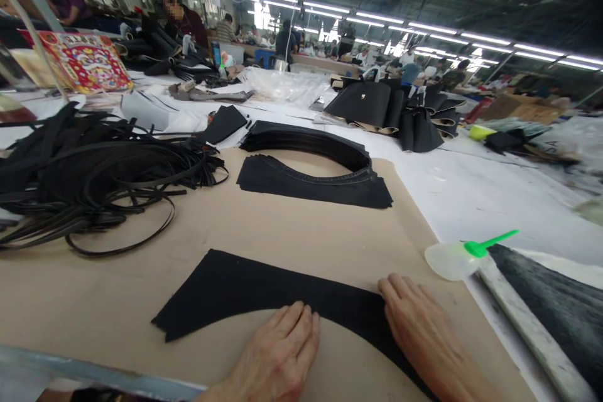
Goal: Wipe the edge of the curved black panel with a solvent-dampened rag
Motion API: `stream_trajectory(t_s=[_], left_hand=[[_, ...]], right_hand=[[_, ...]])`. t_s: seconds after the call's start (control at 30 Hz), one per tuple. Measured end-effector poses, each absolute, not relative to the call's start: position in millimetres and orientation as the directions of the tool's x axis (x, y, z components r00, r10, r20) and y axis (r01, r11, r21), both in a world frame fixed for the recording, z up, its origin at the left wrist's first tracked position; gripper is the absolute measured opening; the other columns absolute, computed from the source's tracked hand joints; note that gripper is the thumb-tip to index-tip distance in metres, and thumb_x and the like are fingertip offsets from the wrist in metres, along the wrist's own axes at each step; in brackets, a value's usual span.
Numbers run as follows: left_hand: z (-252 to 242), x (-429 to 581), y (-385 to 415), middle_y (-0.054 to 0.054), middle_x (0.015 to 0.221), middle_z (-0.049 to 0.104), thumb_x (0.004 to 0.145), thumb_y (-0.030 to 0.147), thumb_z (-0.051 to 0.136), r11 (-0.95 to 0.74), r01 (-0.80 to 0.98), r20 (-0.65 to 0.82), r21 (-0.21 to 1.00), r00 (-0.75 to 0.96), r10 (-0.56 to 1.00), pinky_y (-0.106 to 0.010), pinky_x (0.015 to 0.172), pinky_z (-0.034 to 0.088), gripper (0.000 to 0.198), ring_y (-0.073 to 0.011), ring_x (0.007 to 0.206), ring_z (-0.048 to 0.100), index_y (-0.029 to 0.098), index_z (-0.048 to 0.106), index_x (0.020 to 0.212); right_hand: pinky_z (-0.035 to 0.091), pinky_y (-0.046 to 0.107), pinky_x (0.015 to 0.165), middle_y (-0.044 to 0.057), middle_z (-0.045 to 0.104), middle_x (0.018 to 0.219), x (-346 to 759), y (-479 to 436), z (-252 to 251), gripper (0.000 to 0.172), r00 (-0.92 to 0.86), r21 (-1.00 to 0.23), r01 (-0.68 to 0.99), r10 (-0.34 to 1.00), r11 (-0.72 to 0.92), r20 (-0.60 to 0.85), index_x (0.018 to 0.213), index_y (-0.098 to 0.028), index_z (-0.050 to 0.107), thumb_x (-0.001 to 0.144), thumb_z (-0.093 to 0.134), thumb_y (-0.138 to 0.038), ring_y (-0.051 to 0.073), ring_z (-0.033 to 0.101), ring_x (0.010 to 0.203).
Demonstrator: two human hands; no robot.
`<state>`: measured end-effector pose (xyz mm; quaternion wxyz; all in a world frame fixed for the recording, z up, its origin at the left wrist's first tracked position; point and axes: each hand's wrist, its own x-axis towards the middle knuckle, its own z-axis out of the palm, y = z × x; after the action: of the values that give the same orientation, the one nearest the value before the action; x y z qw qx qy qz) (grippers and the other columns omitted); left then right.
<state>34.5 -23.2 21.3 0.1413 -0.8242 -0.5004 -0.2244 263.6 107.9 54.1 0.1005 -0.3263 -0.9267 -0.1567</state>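
Observation:
A curved black leather piece (245, 292) lies flat on the brown cardboard sheet (292, 229) near the front edge. My left hand (277, 358) rests flat, fingers together and stretched out, with the fingertips touching the piece's inner curve. My right hand (424, 333) lies flat on the right part of the same piece, fingers extended. Neither hand grips anything. Farther back sits a stack of similar curved black pieces (315, 169).
A tangle of black straps (89, 176) lies at the left. A glue bottle with a green nozzle (464, 254) rests at the right beside a dark board (551, 301). Black bag parts (391, 110) and other workers are at the back.

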Motion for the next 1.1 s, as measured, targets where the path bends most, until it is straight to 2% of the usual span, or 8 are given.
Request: stream_trajectory(t_s=[0.1, 0.37, 0.47, 0.6, 0.67, 0.73, 0.87, 1.1], left_hand=[[22, 35, -22, -0.011, 0.115, 0.069, 0.093, 0.008, 0.032, -0.454, 0.891, 0.521, 0.001, 0.387, 0.761, -0.033, 0.090, 0.054, 0.039, -0.0237, 0.109, 0.062, 0.005, 0.060, 0.120], [15, 39, -21, -0.006, 0.111, 0.069, 0.097, 0.012, 0.032, -0.402, 0.915, 0.609, -0.014, 0.327, 0.723, -0.029, 0.092, 0.050, 0.036, -0.0190, 0.109, 0.059, 0.010, 0.062, 0.116], [14, 40, -20, -0.005, 0.109, 0.069, 0.098, 0.011, 0.029, -0.394, 0.919, 0.639, -0.011, 0.310, 0.704, -0.028, 0.091, 0.048, 0.038, -0.0183, 0.108, 0.059, 0.011, 0.063, 0.114], [15, 40, -19, -0.006, 0.108, 0.069, 0.099, 0.011, 0.029, -0.396, 0.918, 0.647, -0.016, 0.312, 0.696, -0.029, 0.091, 0.047, 0.037, -0.0185, 0.108, 0.058, 0.011, 0.063, 0.114], [16, 40, -18, -0.006, 0.106, 0.069, 0.100, 0.012, 0.028, -0.392, 0.920, 0.660, -0.011, 0.301, 0.689, -0.029, 0.092, 0.046, 0.038, -0.0185, 0.107, 0.059, 0.011, 0.064, 0.112], [16, 40, -17, -0.006, 0.106, 0.069, 0.101, 0.014, 0.027, -0.393, 0.920, 0.660, -0.001, 0.295, 0.690, -0.030, 0.095, 0.045, 0.039, -0.0188, 0.106, 0.059, 0.011, 0.064, 0.111], [17, 40, -15, -0.006, 0.104, 0.069, 0.101, 0.015, 0.029, -0.415, 0.910, 0.678, -0.008, 0.310, 0.667, -0.031, 0.098, 0.042, 0.037, -0.0190, 0.106, 0.059, 0.010, 0.066, 0.108], [12, 41, -13, -0.006, 0.101, 0.068, 0.097, 0.009, 0.034, -0.405, 0.914, 0.698, -0.009, 0.296, 0.653, -0.034, 0.094, 0.043, 0.033, -0.0188, 0.101, 0.059, 0.010, 0.066, 0.107]], right_hand=[[0.042, 0.035, 0.066, 0.004, 0.055, 0.081, 266, 115, 66, 0.022, -0.706, 0.190, 0.701, 0.630, 0.687, 0.325, 0.095, -0.020, 0.056, 0.087, 0.042, -0.006, 0.023, 0.055, 0.072], [0.047, 0.033, 0.081, 0.006, 0.060, 0.102, 228, 91, 57, 0.044, -0.916, -0.111, 0.358, 0.372, 0.927, 0.152, 0.113, -0.021, 0.054, 0.079, 0.042, 0.004, 0.020, 0.057, 0.091], [0.047, 0.033, 0.078, 0.005, 0.059, 0.097, 255, 118, 48, 0.036, -0.899, -0.053, 0.417, 0.420, 0.907, 0.119, 0.105, -0.022, 0.055, 0.082, 0.041, 0.002, 0.020, 0.058, 0.085], [0.046, 0.034, 0.067, 0.006, 0.056, 0.087, 271, 143, 56, 0.017, -0.644, 0.072, 0.750, 0.700, 0.658, 0.308, 0.097, -0.019, 0.053, 0.093, 0.039, -0.010, 0.022, 0.056, 0.076], [0.046, 0.033, 0.075, 0.007, 0.057, 0.094, 250, 130, 63, 0.017, -0.712, -0.046, 0.665, 0.652, 0.745, 0.260, 0.102, -0.020, 0.052, 0.095, 0.040, -0.011, 0.021, 0.057, 0.084], [0.045, 0.033, 0.077, 0.005, 0.058, 0.095, 218, 109, 66, 0.022, -0.848, -0.147, 0.472, 0.493, 0.869, 0.195, 0.102, -0.021, 0.053, 0.091, 0.044, -0.005, 0.020, 0.056, 0.085], [0.043, 0.029, 0.073, 0.001, 0.058, 0.091, 174, 94, 60, 0.020, -0.930, -0.173, 0.338, 0.357, 0.925, 0.089, 0.089, -0.021, 0.055, 0.084, 0.057, -0.002, 0.018, 0.053, 0.079], [0.040, 0.035, 0.072, 0.006, 0.054, 0.084, 192, 132, 57, 0.021, -0.792, -0.054, 0.576, 0.573, 0.816, 0.212, 0.089, -0.017, 0.055, 0.087, 0.046, 0.002, 0.022, 0.050, 0.078]])
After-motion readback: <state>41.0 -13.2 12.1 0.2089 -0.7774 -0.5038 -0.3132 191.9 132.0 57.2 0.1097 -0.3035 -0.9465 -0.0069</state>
